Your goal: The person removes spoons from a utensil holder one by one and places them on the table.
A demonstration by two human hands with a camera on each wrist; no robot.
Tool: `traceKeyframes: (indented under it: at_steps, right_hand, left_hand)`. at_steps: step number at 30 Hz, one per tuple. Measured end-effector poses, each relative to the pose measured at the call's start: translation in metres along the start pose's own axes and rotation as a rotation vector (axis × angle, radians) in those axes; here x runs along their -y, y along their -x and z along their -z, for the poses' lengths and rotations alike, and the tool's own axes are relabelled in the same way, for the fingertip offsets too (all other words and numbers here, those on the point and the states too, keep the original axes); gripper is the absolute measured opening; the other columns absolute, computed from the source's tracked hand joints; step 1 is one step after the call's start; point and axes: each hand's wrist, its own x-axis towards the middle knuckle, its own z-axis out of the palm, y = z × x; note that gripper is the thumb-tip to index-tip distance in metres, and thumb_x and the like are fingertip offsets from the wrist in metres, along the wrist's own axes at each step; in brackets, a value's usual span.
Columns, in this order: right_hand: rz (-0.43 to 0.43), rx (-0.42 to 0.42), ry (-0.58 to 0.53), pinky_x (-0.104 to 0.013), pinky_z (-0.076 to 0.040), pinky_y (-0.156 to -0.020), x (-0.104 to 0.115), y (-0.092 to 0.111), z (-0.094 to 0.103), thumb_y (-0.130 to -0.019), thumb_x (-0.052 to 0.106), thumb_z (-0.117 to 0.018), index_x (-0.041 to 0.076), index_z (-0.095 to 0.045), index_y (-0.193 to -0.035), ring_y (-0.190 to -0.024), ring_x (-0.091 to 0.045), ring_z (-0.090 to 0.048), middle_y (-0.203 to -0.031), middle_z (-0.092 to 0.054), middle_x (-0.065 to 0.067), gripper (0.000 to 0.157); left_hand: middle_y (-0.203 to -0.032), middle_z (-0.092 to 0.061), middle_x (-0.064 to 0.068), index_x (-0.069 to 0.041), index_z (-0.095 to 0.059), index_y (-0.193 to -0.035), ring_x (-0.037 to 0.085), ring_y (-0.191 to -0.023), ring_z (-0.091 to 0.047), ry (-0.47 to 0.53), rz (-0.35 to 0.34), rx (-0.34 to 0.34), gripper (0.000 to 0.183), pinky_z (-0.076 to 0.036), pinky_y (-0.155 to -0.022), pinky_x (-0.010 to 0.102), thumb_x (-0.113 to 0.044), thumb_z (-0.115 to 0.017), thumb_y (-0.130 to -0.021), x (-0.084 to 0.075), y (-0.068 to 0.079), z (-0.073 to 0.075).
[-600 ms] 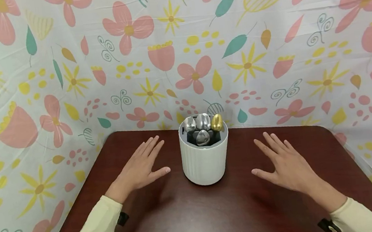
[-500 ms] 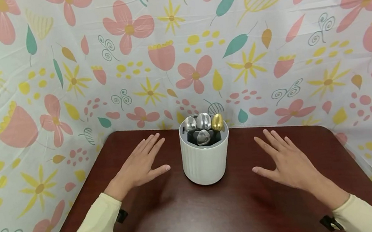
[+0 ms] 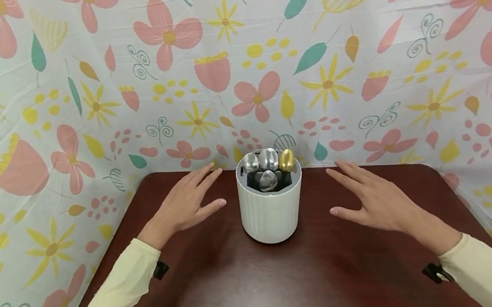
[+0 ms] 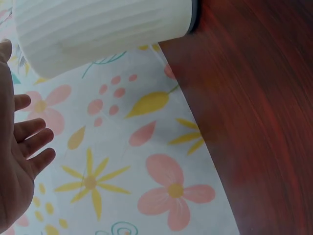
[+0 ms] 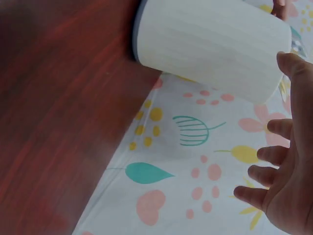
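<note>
A white holder (image 3: 272, 219) with a ribbed wall stands upright on the dark red-brown table (image 3: 254, 296), towards its far edge and between the two hands. Its upper rim (image 3: 243, 182) is grey, and a dark base band (image 5: 136, 39) shows at its foot in the right wrist view.

Four rounded spoon heads show at its mouth: a rear left silver spoon (image 3: 251, 163), a middle silver spoon (image 3: 269, 159), a gold spoon (image 3: 286, 161) at the right, and a front silver spoon (image 3: 268, 181) lower down. Their handles are hidden inside. Whether the middle head is single or doubled cannot be told.

The left hand (image 3: 183, 202) is held above the table to the left of the holder, fingers extended, thumb pointing towards the wall; it grips nothing. The right hand (image 3: 373, 199) is in like posture on the other side, thumb set apart from the fingers, likewise gripping nothing. In the head view, both are clear of the holder.

Pale yellow sleeves (image 3: 111, 298) cover both forearms. A small black fitting (image 3: 161, 270) sits under each wrist. Behind the table hangs a white cloth (image 3: 223, 120) printed with flowers and leaves.
</note>
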Motion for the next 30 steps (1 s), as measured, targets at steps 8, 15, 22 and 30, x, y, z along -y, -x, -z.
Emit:
traceKeyframes:
  at_steps: [8, 15, 22, 30]
  right_hand:
    - [-0.017, 0.033, -0.091, -0.063, -0.046, -0.099, -0.001, -0.02, 0.005, -0.093, 0.058, -0.068, 0.023, -0.036, -0.161, -0.142, -0.039, -0.044, -0.165, -0.033, -0.008, 0.083]
    - [-0.014, 0.027, -0.177, -0.063, -0.042, -0.104, 0.001, -0.034, 0.006, -0.093, 0.053, -0.071, 0.028, -0.037, -0.16, -0.145, -0.038, -0.04, -0.166, -0.033, -0.004, 0.079]
    - [-0.024, 0.001, -0.311, -0.06, -0.04, -0.11, 0.001, -0.051, 0.006, -0.096, 0.044, -0.071, 0.023, -0.041, -0.158, -0.141, -0.036, -0.046, -0.16, -0.043, -0.009, 0.072]
    - [-0.045, -0.035, -0.473, -0.056, -0.053, -0.097, 0.004, -0.07, 0.007, -0.098, 0.036, -0.071, 0.022, -0.048, -0.154, -0.123, -0.033, -0.063, -0.151, -0.054, -0.008, 0.063]
  left_hand:
    - [-0.157, -0.047, 0.008, -0.016, -0.049, -0.154, 0.03, -0.141, -0.048, 0.12, -0.002, -0.081, 0.067, -0.041, -0.112, 0.053, -0.053, -0.062, -0.099, -0.011, -0.011, -0.005]
    - [-0.152, -0.053, 0.008, -0.017, -0.056, -0.149, 0.027, -0.138, -0.053, 0.225, -0.015, -0.147, 0.061, -0.045, -0.11, 0.051, -0.048, -0.067, -0.098, -0.015, -0.02, -0.012]
    - [-0.15, -0.055, 0.01, -0.016, -0.059, -0.147, 0.027, -0.137, -0.054, 0.267, -0.027, -0.168, 0.057, -0.045, -0.11, 0.05, -0.044, -0.068, -0.098, -0.019, -0.029, -0.018]
    - [-0.15, -0.054, 0.013, -0.015, -0.059, -0.146, 0.03, -0.138, -0.052, 0.325, 0.023, -0.152, 0.057, -0.045, -0.11, 0.051, -0.041, -0.07, -0.098, -0.021, -0.036, -0.026]
